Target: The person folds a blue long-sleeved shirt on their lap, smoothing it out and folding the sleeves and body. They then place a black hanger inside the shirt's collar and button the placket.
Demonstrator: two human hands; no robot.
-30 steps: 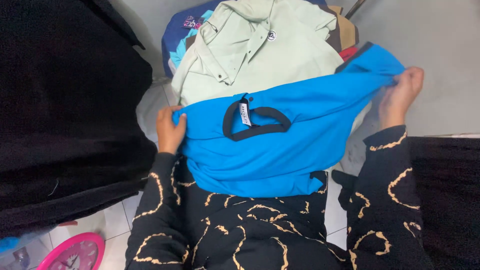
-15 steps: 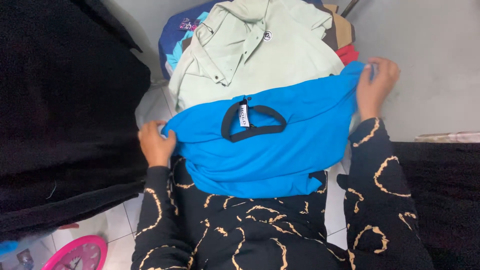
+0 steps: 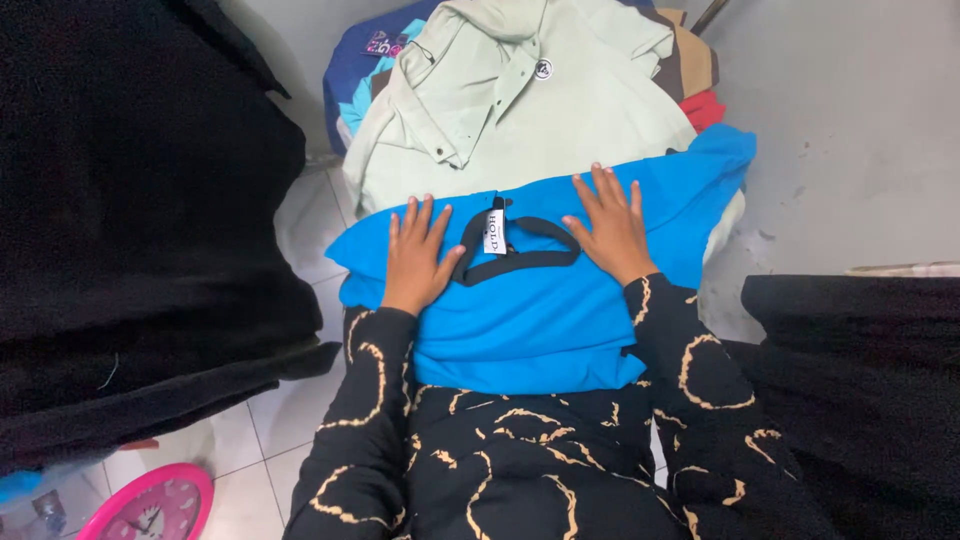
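Blue shirt (image 3: 530, 300) lies across the person's lap, over a pale green shirt (image 3: 520, 120), long axis left to right. Left hand (image 3: 415, 258) and right hand (image 3: 610, 225) rest flat, fingers spread, gripping nothing, flanking the black collar (image 3: 520, 250), equally near.

Blue shirt (image 3: 540, 310): lower part hidden under patterned black sleeves and lap; cloth beneath both palms covered by left hand (image 3: 415, 258) and right hand (image 3: 612, 228). Pale green shirt (image 3: 520, 120): lower half buried under blue shirt, top cut by upper edge. Pile beneath it: only slivers of navy, brown, red cloth show; kinds cannot tell. Pink clock (image 3: 150, 508): cut by bottom edge, dial too small to read. Black fabric (image 3: 130, 220) at left runs off frame.
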